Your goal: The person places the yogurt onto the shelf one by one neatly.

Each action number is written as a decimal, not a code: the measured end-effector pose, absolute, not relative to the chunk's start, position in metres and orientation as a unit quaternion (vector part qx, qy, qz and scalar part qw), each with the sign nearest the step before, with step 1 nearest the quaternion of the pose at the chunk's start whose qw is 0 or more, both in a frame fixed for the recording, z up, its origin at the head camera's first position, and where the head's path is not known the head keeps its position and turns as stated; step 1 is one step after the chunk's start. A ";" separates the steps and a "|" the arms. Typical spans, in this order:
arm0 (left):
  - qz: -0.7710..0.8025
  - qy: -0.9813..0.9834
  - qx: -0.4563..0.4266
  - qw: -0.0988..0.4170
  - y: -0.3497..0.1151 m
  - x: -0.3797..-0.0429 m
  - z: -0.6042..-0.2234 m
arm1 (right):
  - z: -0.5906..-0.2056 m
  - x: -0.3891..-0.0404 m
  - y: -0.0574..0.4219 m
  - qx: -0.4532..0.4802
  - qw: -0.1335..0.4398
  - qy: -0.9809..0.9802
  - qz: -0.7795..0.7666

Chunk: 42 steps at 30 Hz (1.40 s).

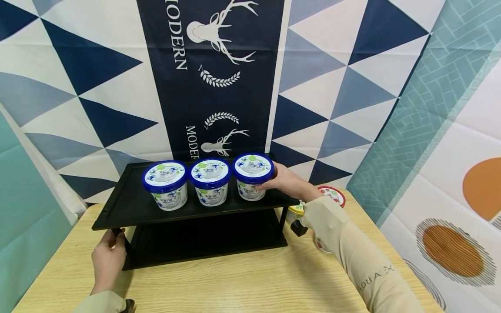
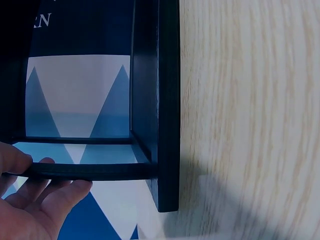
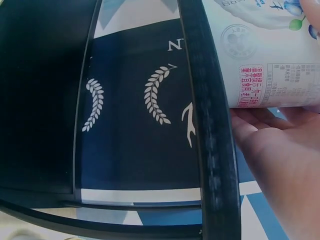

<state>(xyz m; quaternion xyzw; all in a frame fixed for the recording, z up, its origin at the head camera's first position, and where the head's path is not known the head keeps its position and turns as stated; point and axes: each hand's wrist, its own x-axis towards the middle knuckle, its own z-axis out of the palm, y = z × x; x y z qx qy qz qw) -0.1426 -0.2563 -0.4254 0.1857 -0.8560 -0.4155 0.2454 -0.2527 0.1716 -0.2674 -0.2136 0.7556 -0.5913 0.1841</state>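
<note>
A black two-tier shelf stands on the table. Three white tubs with blue lids sit in a row on its upper board: a left tub, a middle tub and a right tub. My right hand grips the right tub from its right side, thumb in front; part of its printed label shows in the right wrist view. At the shelf's front left corner my left hand holds a black leg, with thumb and fingers on either side of it.
Behind my right forearm, on the wooden table, stand a tub with a red lid and one with a yellow lid, both partly hidden. A patterned cloth hangs close behind the shelf.
</note>
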 end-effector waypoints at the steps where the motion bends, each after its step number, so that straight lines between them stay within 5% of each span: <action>1: -0.416 -0.856 0.186 0.245 -0.256 -0.143 -0.426 | -0.268 -0.253 0.172 -0.215 0.184 0.755 -0.592; 34: -0.426 -0.850 0.183 0.249 -0.257 -0.142 -0.428 | -0.270 -0.255 0.173 -0.222 0.231 0.705 -0.633; 42: -0.421 -0.853 0.183 0.249 -0.259 -0.143 -0.428 | -0.274 -0.253 0.174 -0.205 0.206 0.737 -0.610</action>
